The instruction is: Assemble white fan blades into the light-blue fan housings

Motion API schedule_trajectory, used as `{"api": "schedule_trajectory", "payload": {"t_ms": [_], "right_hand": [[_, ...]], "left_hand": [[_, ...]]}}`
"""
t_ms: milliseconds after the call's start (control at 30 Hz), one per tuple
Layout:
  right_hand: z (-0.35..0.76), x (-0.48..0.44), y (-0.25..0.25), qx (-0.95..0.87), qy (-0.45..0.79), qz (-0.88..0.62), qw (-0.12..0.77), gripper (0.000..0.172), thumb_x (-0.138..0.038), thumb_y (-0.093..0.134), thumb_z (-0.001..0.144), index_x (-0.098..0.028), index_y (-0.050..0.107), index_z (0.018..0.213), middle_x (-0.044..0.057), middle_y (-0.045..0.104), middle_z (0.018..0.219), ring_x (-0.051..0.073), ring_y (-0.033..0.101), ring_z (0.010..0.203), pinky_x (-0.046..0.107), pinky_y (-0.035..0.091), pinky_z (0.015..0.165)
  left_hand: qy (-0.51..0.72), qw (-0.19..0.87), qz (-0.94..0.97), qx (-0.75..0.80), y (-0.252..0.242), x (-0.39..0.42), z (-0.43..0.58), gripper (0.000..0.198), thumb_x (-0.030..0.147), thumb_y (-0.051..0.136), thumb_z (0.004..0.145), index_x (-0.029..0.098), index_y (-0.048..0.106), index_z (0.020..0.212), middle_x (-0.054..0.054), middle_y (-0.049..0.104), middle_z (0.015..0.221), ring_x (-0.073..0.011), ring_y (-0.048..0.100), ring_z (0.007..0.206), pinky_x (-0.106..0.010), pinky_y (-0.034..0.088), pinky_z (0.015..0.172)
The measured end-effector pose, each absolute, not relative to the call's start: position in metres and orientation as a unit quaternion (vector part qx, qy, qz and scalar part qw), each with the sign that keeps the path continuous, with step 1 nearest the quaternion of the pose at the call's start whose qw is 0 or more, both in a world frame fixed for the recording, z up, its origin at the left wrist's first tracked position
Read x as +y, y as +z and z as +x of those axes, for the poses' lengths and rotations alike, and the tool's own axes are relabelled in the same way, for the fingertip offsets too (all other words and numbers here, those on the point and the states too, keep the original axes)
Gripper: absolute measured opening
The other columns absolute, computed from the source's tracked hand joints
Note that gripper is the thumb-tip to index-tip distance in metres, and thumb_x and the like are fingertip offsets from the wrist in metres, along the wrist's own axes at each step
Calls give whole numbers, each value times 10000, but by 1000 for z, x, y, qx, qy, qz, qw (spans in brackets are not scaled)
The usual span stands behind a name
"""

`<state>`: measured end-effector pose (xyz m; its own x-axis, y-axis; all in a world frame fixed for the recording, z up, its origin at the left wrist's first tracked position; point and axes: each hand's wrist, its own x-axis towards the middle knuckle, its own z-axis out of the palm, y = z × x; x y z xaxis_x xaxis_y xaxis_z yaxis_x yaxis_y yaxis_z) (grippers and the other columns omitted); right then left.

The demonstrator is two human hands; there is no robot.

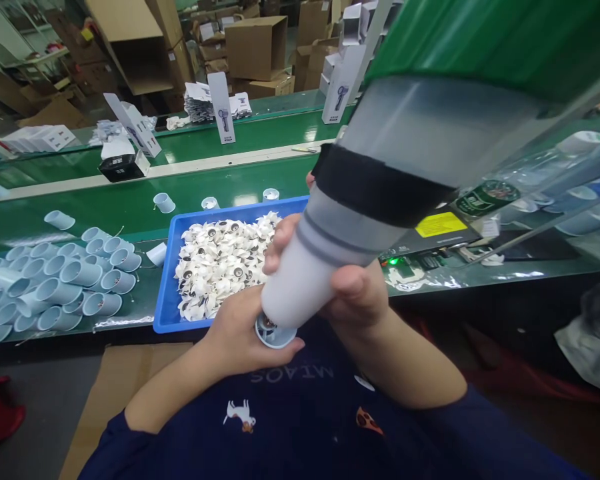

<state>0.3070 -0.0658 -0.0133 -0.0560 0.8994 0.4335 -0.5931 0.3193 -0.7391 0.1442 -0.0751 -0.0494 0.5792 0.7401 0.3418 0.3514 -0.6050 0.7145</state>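
My left hand (pixel 240 333) is wrapped round a light blue cup-shaped part (pixel 276 335), whose open rim faces up toward me. A thick translucent white tube (pixel 305 273) with black tape (pixel 380 187) round it slants down from a green upper section (pixel 480 47). Its lower end meets the mouth of the blue part, hiding most of the inside. My right hand (pixel 355 293) grips the tube from the right side, fingers behind it. Just beyond my hands, a blue tray (pixel 164 300) holds a heap of small white finned pieces (pixel 220 260).
Many light blue cups (pixel 57 290) are piled on the left of the green bench. A few more stand behind the tray. White printed boxes (pixel 222 110) line the far ledge. A black device with a yellow label (pixel 440 225) and a bottle (pixel 490 197) lie at right.
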Motion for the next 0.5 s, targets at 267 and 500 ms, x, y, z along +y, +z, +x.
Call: {"api": "schedule_trajectory", "payload": {"t_ms": [267,500], "right_hand": [[352,-62,-20,-435,489,-299,694,541,-697,791,708,-244,673,980,28,652,865,193,647,734,342,597,634],[454,-89,-88,-398,187,-493,750,337,-330,668,944,-288,559,1260,-10,637,1083,166,658,862,399,566,831]], "left_hand": [[224,392,799,397,-75,-46,115,757,436,868,674,296,584,1362,-71,736,1177,-311,713,1032,-435,588,860],[668,305,541,410,-125,-3,34,660,475,847,719,251,532,1254,-2,739,863,-194,725,749,-335,589,729]]}}
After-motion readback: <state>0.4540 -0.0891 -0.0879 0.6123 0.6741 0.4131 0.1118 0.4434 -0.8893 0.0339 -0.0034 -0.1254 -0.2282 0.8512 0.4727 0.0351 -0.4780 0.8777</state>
